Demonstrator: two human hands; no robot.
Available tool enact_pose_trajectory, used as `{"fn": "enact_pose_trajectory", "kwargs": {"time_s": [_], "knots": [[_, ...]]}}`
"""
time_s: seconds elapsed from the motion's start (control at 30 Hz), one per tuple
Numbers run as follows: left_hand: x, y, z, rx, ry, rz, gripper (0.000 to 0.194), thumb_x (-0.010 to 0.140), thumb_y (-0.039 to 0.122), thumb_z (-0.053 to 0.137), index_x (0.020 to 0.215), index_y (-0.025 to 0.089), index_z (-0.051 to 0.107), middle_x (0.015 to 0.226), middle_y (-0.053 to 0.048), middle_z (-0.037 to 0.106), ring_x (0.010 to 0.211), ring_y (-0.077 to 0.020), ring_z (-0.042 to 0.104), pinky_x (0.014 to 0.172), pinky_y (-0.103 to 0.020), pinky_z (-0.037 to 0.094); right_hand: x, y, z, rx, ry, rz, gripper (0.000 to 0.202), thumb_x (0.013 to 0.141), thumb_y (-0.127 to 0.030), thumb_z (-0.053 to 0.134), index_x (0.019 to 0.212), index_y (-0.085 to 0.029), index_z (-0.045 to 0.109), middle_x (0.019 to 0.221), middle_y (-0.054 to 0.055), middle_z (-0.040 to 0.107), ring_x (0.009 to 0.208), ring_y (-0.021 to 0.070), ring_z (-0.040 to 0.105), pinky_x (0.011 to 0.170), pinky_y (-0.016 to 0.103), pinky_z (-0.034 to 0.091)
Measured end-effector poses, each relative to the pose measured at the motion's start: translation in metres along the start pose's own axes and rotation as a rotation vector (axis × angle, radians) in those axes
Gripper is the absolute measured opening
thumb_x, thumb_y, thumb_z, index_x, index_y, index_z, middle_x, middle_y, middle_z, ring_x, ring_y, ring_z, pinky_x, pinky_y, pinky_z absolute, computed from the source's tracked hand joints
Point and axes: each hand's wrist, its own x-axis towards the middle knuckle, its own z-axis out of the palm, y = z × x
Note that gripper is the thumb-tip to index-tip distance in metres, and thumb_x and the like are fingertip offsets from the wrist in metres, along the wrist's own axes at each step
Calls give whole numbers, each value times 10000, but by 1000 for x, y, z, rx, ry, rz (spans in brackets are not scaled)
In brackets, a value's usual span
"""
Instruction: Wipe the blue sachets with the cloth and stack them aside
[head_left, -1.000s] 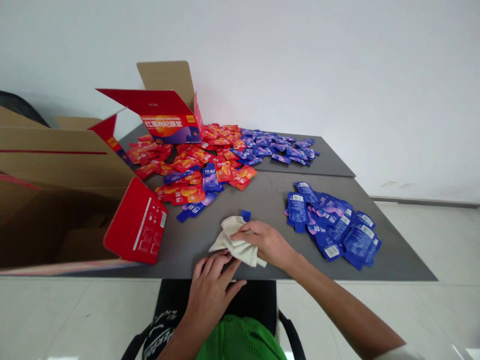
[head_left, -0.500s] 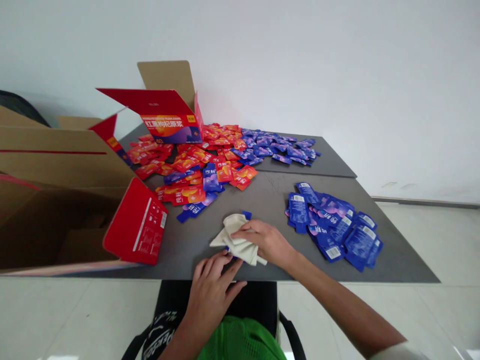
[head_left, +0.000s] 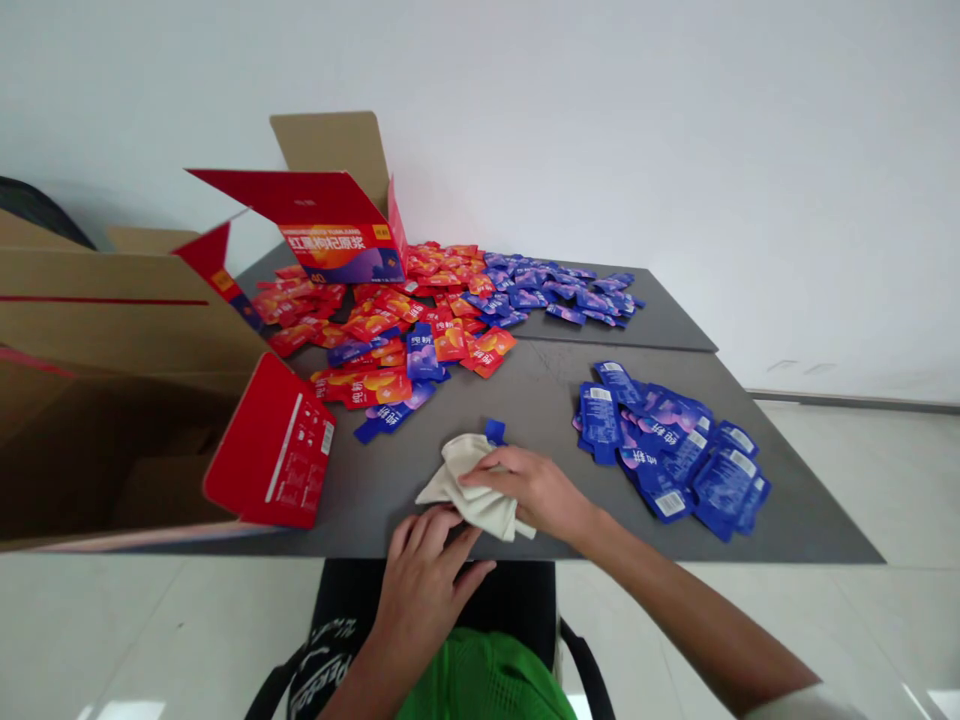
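Near the table's front edge, my right hand (head_left: 529, 487) grips a crumpled cream cloth (head_left: 480, 498) and presses it down. Under the cloth lies a blue sachet (head_left: 495, 431), with only its far end showing. My left hand (head_left: 426, 560) rests at the table edge, its fingertips at the cloth's near side. Its fingers are slightly spread; whether they touch the sachet beneath is hidden. A pile of blue sachets (head_left: 671, 445) lies to the right of my right hand.
An open cardboard box (head_left: 127, 350) with a red flap (head_left: 274, 450) stands at the left. Behind it is a red printed box (head_left: 341, 250). Red sachets (head_left: 382, 387) with a few blue ones lie beside them. More blue sachets (head_left: 559, 285) sit at the back of the table (head_left: 525, 380).
The cloth has shifted slightly toward the table's front edge under my right hand, and more of the blue sachet's far end shows. My left hand has barely moved.
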Motion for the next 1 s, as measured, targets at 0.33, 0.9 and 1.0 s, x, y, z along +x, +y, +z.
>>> {"fn": "enact_pose_trajectory", "kwargs": {"time_s": [0.33,0.9,1.0], "knots": [[0,1,1,-17,31,9,414,868,336,815,1269,318,716,1164,-58,696,1154,-285,629,990,-447,418,3,1,-23,-75,145,47,487,984,-121,597,1434,-307,619,1279,88,690,1152,217,664,966,333,536],[1,1,-1,-6,-4,-10,248,837,342,842,1068,282,773,1059,-64,686,1067,-293,629,953,-466,432,-10,-24,-12,-29,38,15,452,979,-155,629,1403,-312,640,1236,63,714,1119,208,681,949,318,539],[1,0,-1,-14,-4,-1,247,845,341,834,1075,275,773,1056,-66,683,1079,-293,628,961,-464,433,-10,-14,1,23,6,31,420,963,-166,663,1359,-305,671,1218,34,723,1087,181,692,938,274,540]]}}
